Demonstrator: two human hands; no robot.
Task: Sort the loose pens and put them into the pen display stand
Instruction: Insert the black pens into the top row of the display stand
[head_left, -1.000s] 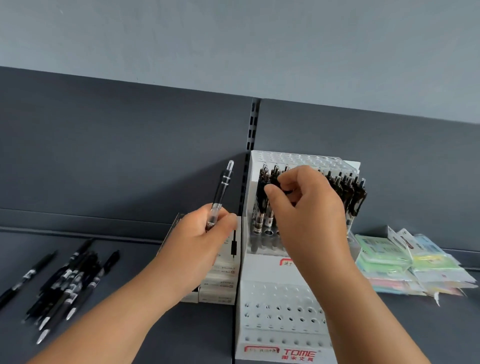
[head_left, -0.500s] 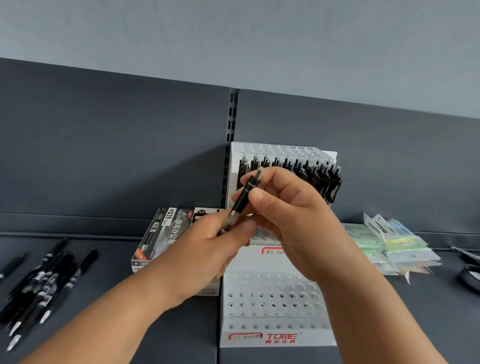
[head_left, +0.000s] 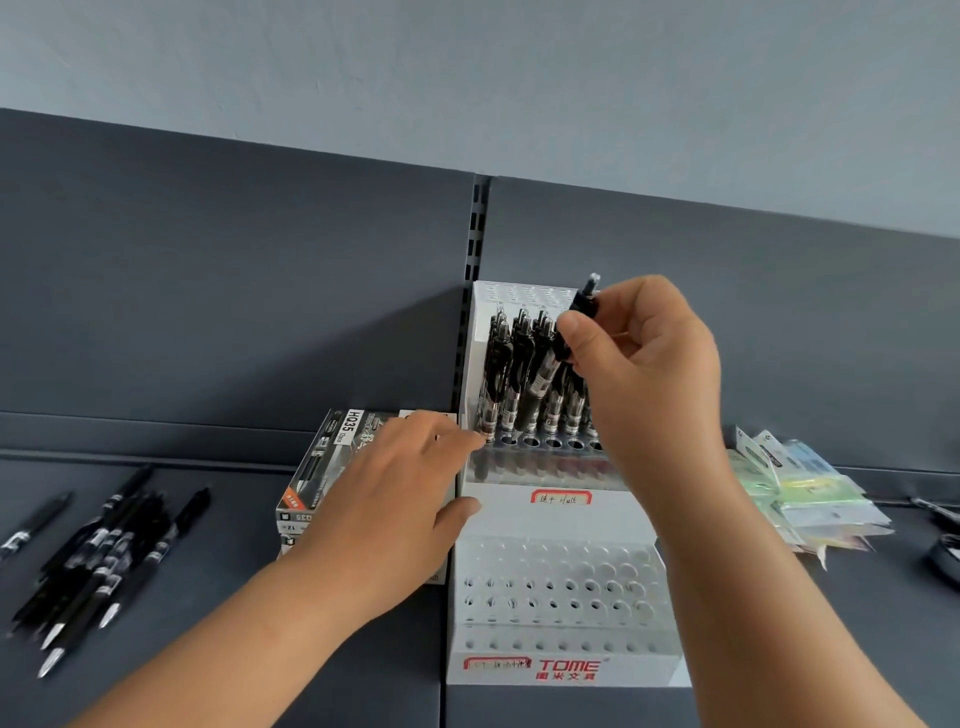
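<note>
At six o'clock, nearest the camera, the lower tier of the pen display stand shows only empty holes. Just beyond, toward eight o'clock, the left hand has given up its pen and now hangs slack and empty over the box, while the loose pens wait at nine. Farther, at one o'clock, the right hand now pinches that pen, clicker up, over the upper tier's filled rows. Its target hole is probably hidden behind the fingers, so insertion comes next.
</note>
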